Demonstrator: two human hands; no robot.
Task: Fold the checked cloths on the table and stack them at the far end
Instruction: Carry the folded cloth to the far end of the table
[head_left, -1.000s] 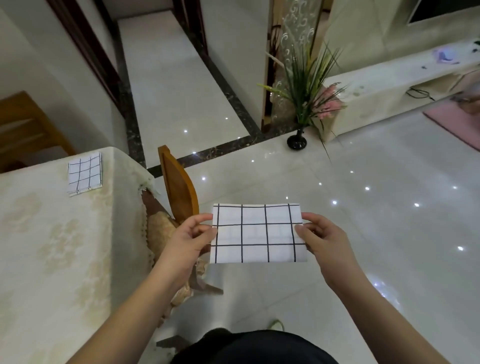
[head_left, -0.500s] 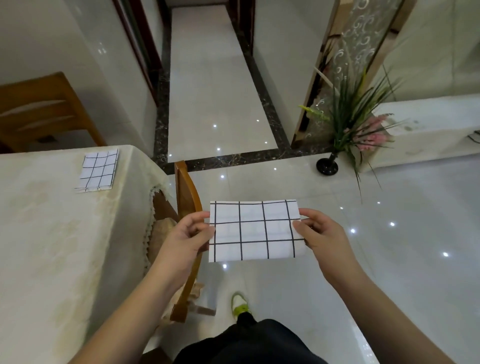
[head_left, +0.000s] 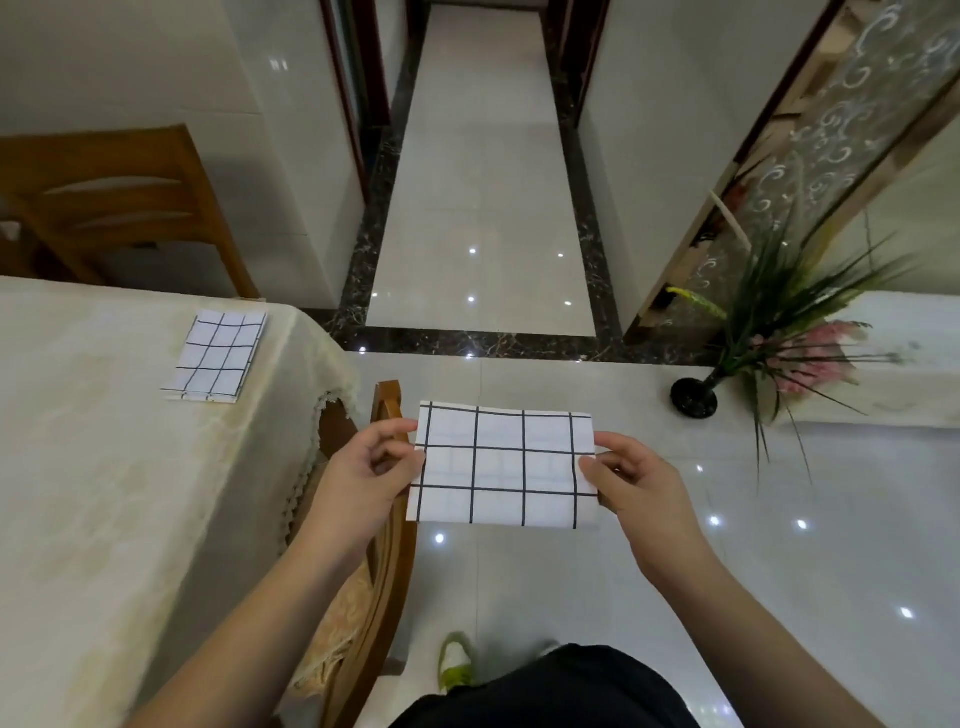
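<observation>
A folded white cloth with black checks (head_left: 501, 465) hangs in the air over the floor, to the right of the table. My left hand (head_left: 363, 478) pinches its left edge and my right hand (head_left: 636, 486) pinches its right edge. A second folded checked cloth (head_left: 215, 356) lies flat near the far right corner of the table (head_left: 98, 467), which wears a cream patterned tablecloth.
A wooden chair (head_left: 387, 525) stands between the table's right edge and my hands. Another wooden chair (head_left: 119, 208) is at the table's far end. A potted plant with pink flowers (head_left: 774, 332) stands on the glossy tiled floor at the right. A corridor opens ahead.
The view has swung left and forward, bringing the table's far corner and its folded cloth closer. Both hands keep the same pinch on the held cloth.
</observation>
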